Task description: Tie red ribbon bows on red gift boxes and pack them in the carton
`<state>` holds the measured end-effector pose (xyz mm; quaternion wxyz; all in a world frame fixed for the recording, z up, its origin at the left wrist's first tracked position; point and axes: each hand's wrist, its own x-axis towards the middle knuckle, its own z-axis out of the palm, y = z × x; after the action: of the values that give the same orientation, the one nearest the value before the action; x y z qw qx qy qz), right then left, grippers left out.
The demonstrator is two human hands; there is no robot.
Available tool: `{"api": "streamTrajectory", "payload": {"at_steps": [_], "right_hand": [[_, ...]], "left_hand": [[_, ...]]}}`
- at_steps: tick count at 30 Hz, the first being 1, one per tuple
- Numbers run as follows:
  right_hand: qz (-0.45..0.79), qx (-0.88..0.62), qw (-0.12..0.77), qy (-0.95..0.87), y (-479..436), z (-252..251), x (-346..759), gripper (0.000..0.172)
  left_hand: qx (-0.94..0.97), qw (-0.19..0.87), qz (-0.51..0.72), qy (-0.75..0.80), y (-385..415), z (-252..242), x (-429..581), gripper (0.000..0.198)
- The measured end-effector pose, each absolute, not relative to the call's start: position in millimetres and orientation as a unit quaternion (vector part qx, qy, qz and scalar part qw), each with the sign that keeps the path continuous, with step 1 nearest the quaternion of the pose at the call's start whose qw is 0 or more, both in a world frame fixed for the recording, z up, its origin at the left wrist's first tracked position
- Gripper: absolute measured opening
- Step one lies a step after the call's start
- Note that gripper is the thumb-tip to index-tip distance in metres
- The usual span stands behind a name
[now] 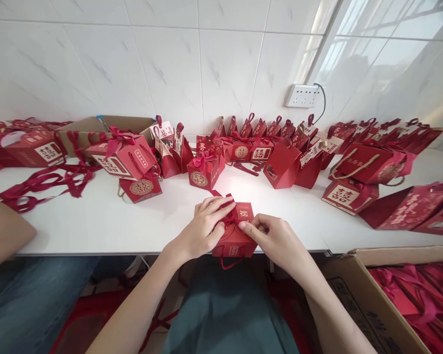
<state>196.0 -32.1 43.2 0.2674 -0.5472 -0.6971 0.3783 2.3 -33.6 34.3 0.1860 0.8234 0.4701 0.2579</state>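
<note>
A red gift box (239, 245) with gold print and a cord handle rests at the table's front edge, right before me. A dark red ribbon (232, 220) crosses its top, gathered into a knot or bow near the middle. My left hand (205, 226) reaches over the box from the left, its fingers closing on the ribbon; the fingers partly hide the loops. From the right, my right hand (269, 236) pinches the ribbon between thumb and forefinger beside the knot. The other right-hand fingers are curled.
Red boxes, one with a pink bow (203, 169), and scissors (246, 168) lie farther back. Left are stacked boxes (123, 157), loose ribbons (47, 184) and another person's arm (5, 233). A carton (354, 295) of red packages stands right; a power strip (301, 96) is on the wall.
</note>
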Motion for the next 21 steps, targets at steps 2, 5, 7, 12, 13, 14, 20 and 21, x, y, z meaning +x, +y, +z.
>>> {"api": "streamTrajectory", "payload": {"at_steps": [2,5,7,12,13,14,20,21], "right_hand": [[0.393,-0.543,0.269,-0.692,-29.2,42.0,195.9,0.042],[0.461,-0.506,0.287,-0.670,-22.7,40.9,199.0,0.039],[0.515,-0.476,0.302,-0.645,-19.5,40.8,200.7,0.042],[0.556,-0.447,0.322,-0.622,-18.4,39.7,201.6,0.048],[0.549,-0.448,0.324,-0.626,-18.7,39.2,201.5,0.049],[0.542,-0.451,0.325,-0.630,-18.9,38.8,201.5,0.050],[0.543,-0.453,0.340,-0.620,-19.4,36.5,200.0,0.050],[0.550,-0.450,0.344,-0.615,-19.6,35.9,199.7,0.050]], "left_hand": [[0.821,0.208,0.255,0.465,-31.4,33.6,0.2,0.050],[0.810,0.258,0.285,0.443,-28.3,28.2,-4.2,0.049],[0.785,0.292,0.336,0.432,-28.5,22.0,-6.5,0.046],[0.654,0.303,0.501,0.479,-41.2,9.5,-4.4,0.045],[0.622,0.294,0.522,0.504,-44.7,9.2,-3.0,0.040],[0.595,0.288,0.530,0.530,-48.0,9.7,-1.4,0.032],[0.572,0.358,0.452,0.583,-56.2,20.7,5.8,0.037],[0.569,0.369,0.454,0.578,-55.7,21.3,6.2,0.036]]}}
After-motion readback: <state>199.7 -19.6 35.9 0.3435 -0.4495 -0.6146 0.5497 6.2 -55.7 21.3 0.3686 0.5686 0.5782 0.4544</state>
